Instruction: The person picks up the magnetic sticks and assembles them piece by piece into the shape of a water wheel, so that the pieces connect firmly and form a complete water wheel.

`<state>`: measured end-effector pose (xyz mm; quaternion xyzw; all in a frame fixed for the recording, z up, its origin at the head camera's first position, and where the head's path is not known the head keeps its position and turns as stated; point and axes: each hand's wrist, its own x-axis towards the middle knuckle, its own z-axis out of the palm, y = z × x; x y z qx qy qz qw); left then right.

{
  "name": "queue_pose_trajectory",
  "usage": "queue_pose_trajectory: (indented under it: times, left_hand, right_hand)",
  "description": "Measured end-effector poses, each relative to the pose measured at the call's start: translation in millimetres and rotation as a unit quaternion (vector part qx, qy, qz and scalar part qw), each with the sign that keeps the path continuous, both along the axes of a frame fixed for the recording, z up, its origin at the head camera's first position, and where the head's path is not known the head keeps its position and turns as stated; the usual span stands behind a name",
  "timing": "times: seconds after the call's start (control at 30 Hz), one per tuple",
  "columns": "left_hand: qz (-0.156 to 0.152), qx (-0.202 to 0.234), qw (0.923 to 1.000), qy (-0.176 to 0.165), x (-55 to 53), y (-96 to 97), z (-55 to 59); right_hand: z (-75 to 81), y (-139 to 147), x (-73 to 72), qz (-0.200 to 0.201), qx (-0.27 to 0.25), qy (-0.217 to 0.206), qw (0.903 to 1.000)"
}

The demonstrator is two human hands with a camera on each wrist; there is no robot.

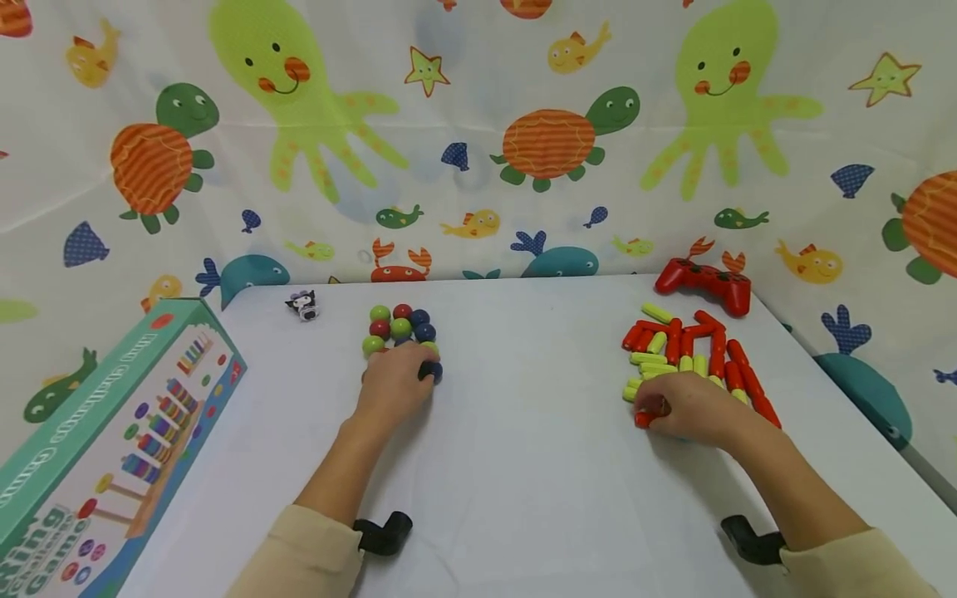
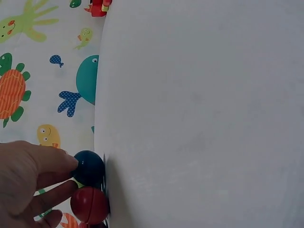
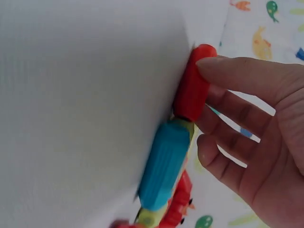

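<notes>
My left hand (image 1: 399, 378) is at the near end of a small cluster of balls in green, red and blue, including a green ball (image 1: 401, 328). In the left wrist view its thumb and fingers hold a dark blue ball (image 2: 89, 167), and a red ball (image 2: 90, 205) lies right beside it. At the right, my right hand (image 1: 691, 407) pinches a short red cylinder (image 3: 192, 85) between thumb and fingers, at the near edge of a group of red and yellow cylinders (image 1: 649, 359). A teal ridged cylinder (image 3: 165, 164) lies end to end with the red one; the hand mostly hides it in the head view.
A toy box (image 1: 160, 440) stands along the left side of the white table (image 1: 523, 465). A small black-and-white figurine (image 1: 302, 305) is at the back left, a red game controller (image 1: 703, 286) at the back right. Behind hangs a sea-animal cloth (image 1: 463, 100).
</notes>
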<state>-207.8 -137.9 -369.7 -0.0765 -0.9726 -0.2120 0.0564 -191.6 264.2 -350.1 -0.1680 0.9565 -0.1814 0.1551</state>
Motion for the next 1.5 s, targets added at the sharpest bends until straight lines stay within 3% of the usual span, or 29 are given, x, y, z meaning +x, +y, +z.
queue_pose_trajectory:
  times: [0.17,0.3,0.5,0.67,0.87,1.0,1.23,1.5]
  left_hand:
    - [-0.010,-0.006,0.9996,-0.024,1.1,4.8,3.0]
    - [-0.025,-0.013,0.9982,-0.053,1.5,10.7,4.1]
    - [-0.045,-0.015,0.9968,-0.065,3.4,24.1,4.7]
    - [-0.074,0.048,0.9923,-0.086,5.2,36.8,0.0]
    - [-0.102,0.153,0.9752,-0.124,8.9,46.8,-15.4]
    - [-0.106,0.195,0.9661,-0.131,11.5,51.2,-22.8]
    - [-0.105,0.221,0.9635,-0.108,12.9,58.8,-27.8]
    - [-0.091,0.231,0.9629,-0.107,15.3,61.8,-31.9]
  right_hand:
    - [-2.5,-8.9,-0.8,0.025,-0.017,0.020,0.9993]
    - [-0.5,-14.0,-2.6,0.027,-0.024,0.033,0.9988]
    - [-2.3,-19.2,-4.7,0.026,-0.046,0.045,0.9976]
    - [-2.3,-27.6,-6.4,0.025,-0.075,0.043,0.9959]
    - [-2.2,-49.7,-15.3,0.045,-0.116,0.033,0.9917]
    - [-6.6,-70.3,-26.1,0.063,-0.131,0.031,0.9889]
    - [-14.3,-101.7,-40.8,0.089,-0.142,0.014,0.9858]
    - [-21.4,-117.4,-40.8,0.095,-0.155,0.014,0.9832]
